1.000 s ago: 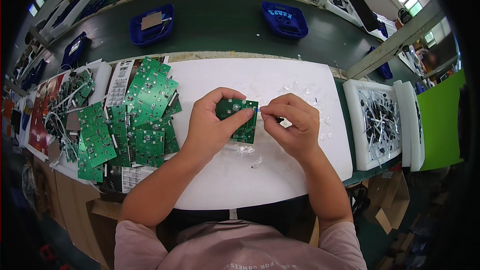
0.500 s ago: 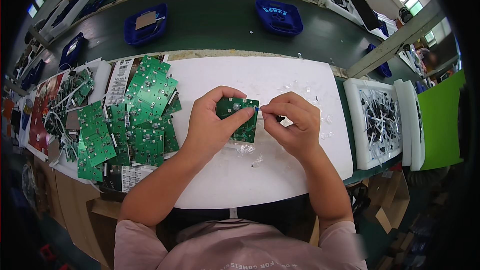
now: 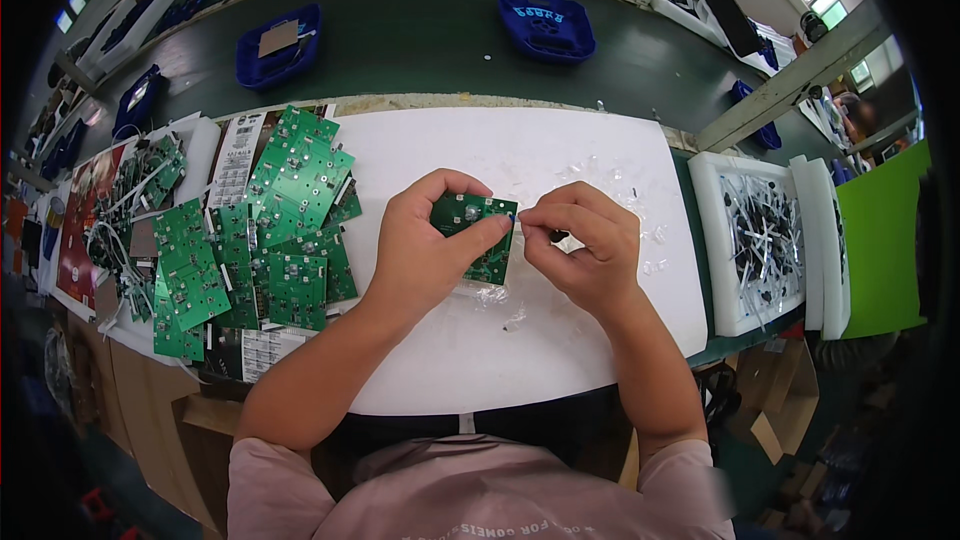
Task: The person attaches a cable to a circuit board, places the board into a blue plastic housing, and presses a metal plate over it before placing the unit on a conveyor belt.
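Note:
My left hand [image 3: 425, 237] grips a green circuit board [image 3: 488, 267] over the white work sheet, thumb across its face and fingers behind it. At the board's right edge, my right hand [image 3: 588, 238] is closed in a pinch on a thin white flat cable [image 3: 519, 221]. Its blue end lies against the board beside my left thumb; whether it sits in a connector cannot be made out. A small black part [image 3: 559, 236] shows under my right fingers, mostly hidden by them. Several more green circuit boards [image 3: 300, 180] lie in overlapping piles to the left.
A white foam tray [image 3: 706, 240] of black parts with white flat cables stands at the right. Clear plastic scraps [image 3: 655, 233] litter the white sheet [image 3: 420, 380]. Beyond its far edge, blue trays [image 3: 547, 28] rest on a dark green belt. A slanted post [image 3: 790, 75] rises at far right.
Both hands keep almost the same place and grip on the board and cable. The blue trays on the far green belt have shifted slightly left.

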Tool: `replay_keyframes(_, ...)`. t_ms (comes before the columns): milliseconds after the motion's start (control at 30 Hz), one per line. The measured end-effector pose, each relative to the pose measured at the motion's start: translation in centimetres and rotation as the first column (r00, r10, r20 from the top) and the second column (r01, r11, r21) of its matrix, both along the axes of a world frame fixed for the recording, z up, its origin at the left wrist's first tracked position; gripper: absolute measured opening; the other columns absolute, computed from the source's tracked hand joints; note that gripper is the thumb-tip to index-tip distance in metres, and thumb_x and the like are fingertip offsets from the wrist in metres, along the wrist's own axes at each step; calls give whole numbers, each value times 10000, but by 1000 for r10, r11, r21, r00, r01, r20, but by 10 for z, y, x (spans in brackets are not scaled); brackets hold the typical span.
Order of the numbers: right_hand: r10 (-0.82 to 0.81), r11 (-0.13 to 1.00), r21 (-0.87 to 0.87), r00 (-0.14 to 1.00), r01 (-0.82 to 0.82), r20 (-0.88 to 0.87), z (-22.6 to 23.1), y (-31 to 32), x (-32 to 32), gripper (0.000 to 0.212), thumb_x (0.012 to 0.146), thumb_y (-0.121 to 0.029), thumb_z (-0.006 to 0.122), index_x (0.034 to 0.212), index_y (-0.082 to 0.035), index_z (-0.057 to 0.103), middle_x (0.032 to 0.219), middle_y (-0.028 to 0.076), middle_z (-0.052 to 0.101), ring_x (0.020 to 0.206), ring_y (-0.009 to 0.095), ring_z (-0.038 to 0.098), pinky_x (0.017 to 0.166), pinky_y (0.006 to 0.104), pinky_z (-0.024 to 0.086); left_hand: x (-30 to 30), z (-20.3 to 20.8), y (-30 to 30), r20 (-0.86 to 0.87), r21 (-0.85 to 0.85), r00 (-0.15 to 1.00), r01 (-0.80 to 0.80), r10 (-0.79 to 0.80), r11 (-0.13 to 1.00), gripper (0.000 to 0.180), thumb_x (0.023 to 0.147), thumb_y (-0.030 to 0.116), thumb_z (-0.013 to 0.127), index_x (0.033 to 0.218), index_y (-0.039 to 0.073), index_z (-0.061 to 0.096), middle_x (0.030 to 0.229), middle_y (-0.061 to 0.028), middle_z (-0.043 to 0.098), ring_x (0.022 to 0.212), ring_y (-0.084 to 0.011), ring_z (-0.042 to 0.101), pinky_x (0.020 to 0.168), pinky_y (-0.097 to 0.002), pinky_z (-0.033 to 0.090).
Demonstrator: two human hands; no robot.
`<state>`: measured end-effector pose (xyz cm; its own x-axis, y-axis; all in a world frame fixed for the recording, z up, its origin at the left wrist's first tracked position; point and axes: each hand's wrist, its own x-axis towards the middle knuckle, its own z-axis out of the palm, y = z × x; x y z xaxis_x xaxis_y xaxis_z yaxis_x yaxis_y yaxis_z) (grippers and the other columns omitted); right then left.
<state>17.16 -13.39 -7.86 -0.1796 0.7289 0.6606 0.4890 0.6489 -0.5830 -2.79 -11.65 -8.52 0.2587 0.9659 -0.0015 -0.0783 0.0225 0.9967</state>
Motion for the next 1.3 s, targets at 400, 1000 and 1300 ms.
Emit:
replay_keyframes(400, 8, 1000, -30, 999, -9, -33, 0, 1, 0, 192, 759, 77, 769, 923, -23, 766, 850, 81, 723, 721, 153, 715, 618, 250, 580, 2, 4, 0, 86, -88, 996, 6, 1, 996, 235, 889, 28, 772, 1091, 11, 654, 954, -44, 715, 844, -80, 684, 743, -233, 560)
replay_keyframes(1000, 27, 996, -84, 997, -32, -67, -1, 0, 0, 185, 772, 79, 762, 924, -26, 774, 859, 79, 723, 706, 142, 706, 608, 250, 568, 0, 5, -1, 173, -141, 985, 29, -4, 990, 236, 870, 11, 786, 1038, 33, 622, 925, -39, 707, 804, -73, 675, 714, -227, 553)
replay_keyframes(1300, -12, 995, 94, 997, 19, -73, 9, -1, -13, 327, 735, 62, 753, 1050, -11, 707, 906, 118, 680, 828, 227, 684, 730, 312, 552, 3, 7, 2, 322, -224, 908, -201, 267, 954, 259, 905, 49, 767, 1084, 47, 579, 939, -40, 682, 799, -84, 671, 689, -248, 567)
